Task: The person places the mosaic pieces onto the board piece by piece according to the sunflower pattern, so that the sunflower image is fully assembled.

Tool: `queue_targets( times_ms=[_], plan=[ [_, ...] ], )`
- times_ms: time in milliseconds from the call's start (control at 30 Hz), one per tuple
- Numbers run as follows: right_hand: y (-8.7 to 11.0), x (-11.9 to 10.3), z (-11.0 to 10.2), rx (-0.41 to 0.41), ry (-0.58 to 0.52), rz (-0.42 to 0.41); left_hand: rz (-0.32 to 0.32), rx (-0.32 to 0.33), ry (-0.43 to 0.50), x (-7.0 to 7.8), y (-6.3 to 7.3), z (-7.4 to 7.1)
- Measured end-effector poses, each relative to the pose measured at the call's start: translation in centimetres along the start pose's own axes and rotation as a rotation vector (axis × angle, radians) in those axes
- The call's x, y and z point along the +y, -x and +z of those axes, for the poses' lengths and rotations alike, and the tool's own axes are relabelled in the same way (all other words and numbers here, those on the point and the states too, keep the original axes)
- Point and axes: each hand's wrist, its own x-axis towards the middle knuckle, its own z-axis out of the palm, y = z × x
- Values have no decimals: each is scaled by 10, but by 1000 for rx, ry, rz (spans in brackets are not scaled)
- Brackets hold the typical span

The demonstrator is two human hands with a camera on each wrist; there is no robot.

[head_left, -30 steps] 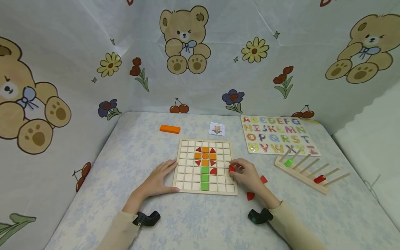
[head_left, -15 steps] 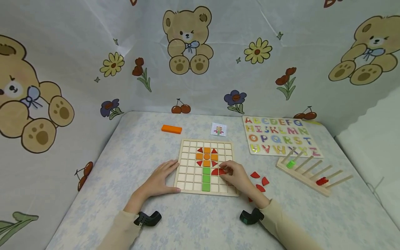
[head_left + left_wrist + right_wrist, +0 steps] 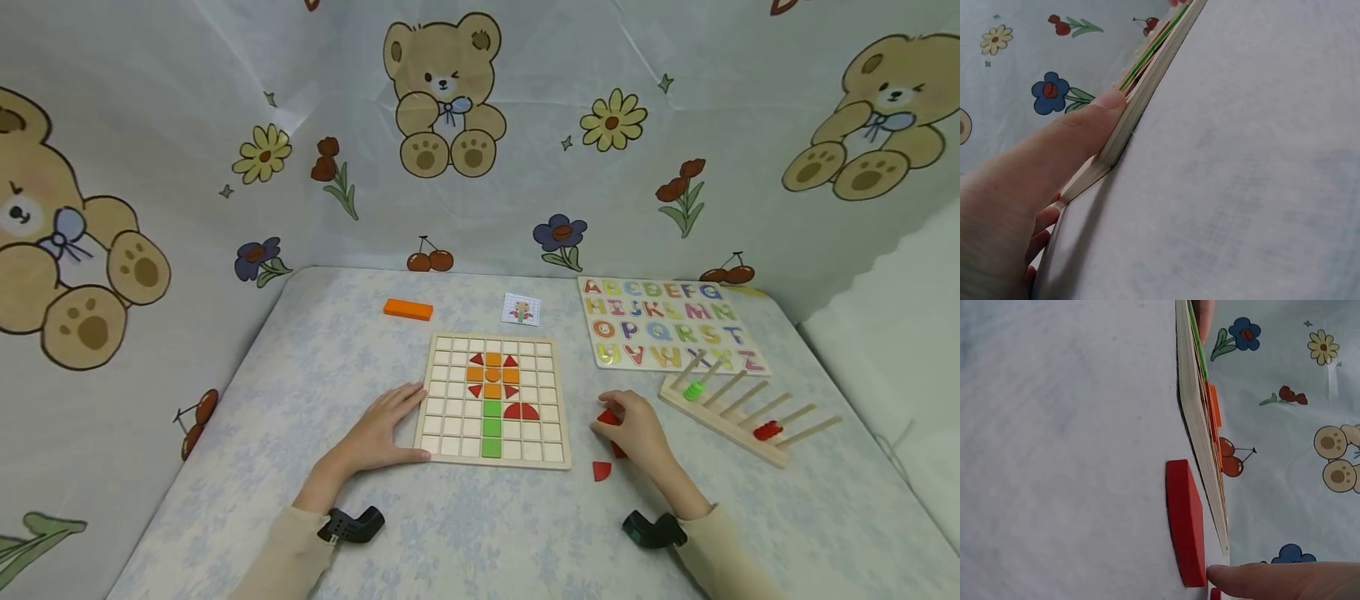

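Observation:
A wooden grid board (image 3: pixel 442 450) lies flat, bearing orange squares, an orange circle, red triangles, a column of green squares (image 3: pixel 491 427) and two red quarter-circle blocks (image 3: pixel 521 411) side by side. My left hand (image 3: pixel 381 429) rests at the board's left edge, fingers along the side and thumb (image 3: pixel 1094 122) against its front edge. Right of the board, my right hand (image 3: pixel 637 429) pinches a red quarter-circle block (image 3: pixel 608 417) at table level. Another red block shows partly beneath that hand. A loose red quarter-circle block (image 3: pixel 602 471) lies nearer me, seen large as a red block (image 3: pixel 1185 525) in the right wrist view.
Behind the board are an orange bar (image 3: pixel 408 310) and a small pattern card (image 3: pixel 521 309). An alphabet board (image 3: pixel 660 321) lies at the back right. In front of it stands a wooden peg rack (image 3: pixel 723 421) with green and red pieces. A printed cloth hangs behind.
My right hand has placed a red quarter-circle block beside the first one on the board, let go and moved right to the loose red blocks. The left hand stays at the board's edge.

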Motion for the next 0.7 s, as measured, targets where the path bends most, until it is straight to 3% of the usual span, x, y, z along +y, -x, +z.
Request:
queue_targets(
  times_ms=[133, 400, 567, 700],
  plan=[
    [1, 4, 1, 13, 9, -3, 14, 11, -6, -2, 0, 1],
    [0, -5, 8, 10, -73, -17, 6, 6, -13, -1, -1, 2],
    [-1, -34, 21, -4, -140, -132, 1, 4, -13, 0, 0, 0],
    [-1, -59, 40, -81, -197, -242, -5, -1, -9, 1, 1, 0]
  ],
)
